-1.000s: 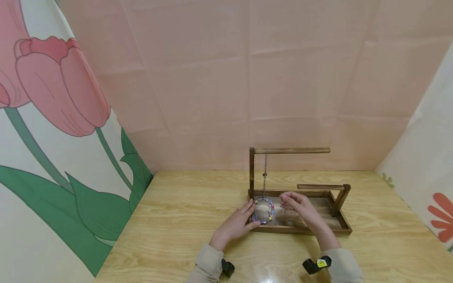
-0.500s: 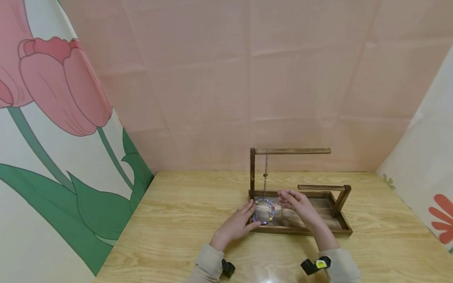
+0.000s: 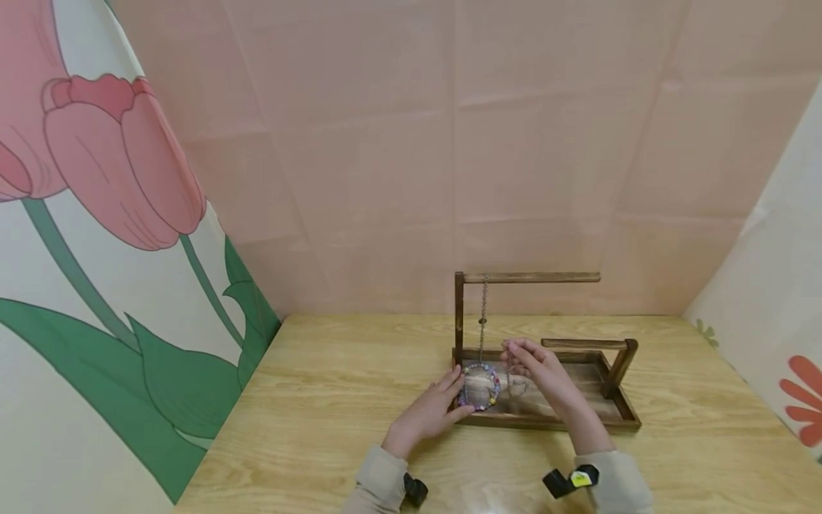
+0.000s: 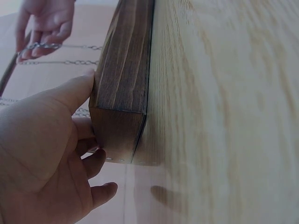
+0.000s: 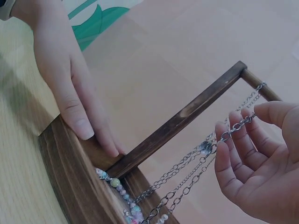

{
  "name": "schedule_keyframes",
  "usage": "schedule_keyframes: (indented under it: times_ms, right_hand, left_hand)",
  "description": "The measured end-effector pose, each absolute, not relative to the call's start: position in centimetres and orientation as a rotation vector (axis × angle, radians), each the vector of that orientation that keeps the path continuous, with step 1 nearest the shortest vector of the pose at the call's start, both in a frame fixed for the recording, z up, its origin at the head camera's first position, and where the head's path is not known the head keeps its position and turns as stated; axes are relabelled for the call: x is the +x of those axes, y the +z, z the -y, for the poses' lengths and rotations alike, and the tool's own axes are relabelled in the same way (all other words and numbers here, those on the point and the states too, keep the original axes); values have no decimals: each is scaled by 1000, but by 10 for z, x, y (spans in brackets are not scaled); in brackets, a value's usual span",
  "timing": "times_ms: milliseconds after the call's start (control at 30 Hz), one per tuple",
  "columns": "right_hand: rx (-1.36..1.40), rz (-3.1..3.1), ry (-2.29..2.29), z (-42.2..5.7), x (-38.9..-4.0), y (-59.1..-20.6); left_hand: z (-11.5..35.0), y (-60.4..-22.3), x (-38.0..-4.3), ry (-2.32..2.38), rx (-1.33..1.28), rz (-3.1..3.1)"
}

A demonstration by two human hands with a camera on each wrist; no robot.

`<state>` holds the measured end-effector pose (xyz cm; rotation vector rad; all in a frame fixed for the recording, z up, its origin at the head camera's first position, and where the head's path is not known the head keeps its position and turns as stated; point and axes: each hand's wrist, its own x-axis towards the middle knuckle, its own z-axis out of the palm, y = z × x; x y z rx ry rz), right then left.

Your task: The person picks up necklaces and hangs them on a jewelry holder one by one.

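Observation:
A dark wooden jewelry stand with a tray base stands on the table. My left hand holds its left end, thumb along the front wall and fingers round the end, as the left wrist view shows. Over the tray, my right hand pinches a silver chain between thumb and fingertips; part of it dangles in a loop below. From the stand's upper bar hangs another chain with a dark bead. At its lower end, a ring of colorful beads lies at the tray's left.
A shorter, lower bar juts leftward from a post at the tray's right end. The wooden table extends on both sides. Behind it rises a pink cloth backdrop, with a tulip-printed panel at left.
My right hand has risen slightly and shifted a little left; the chain now dangles more visibly below its fingers. My left hand stays at the tray's left end.

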<state>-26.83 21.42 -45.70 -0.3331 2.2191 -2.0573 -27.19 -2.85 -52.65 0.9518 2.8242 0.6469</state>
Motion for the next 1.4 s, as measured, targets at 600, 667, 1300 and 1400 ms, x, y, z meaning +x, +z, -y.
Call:
schedule_keyframes:
  times_ms: [600, 667, 1300, 1400]
  right_hand:
    - [-368, -2267, -2084, -212, -275, -438]
    - [-374, -2273, -2083, -212, -275, -435]
    - [-446, -2315, -2083, -218, -279, -417]
    - [-449, -2326, -2079, -218, -280, -416]
  left_hand:
    - [29, -530, -272, 644, 955, -2831]
    - [29, -530, -272, 647, 956, -2826]
    - [29, -529, -272, 620, 976, -2841]
    - [29, -528, -272, 620, 975, -2840]
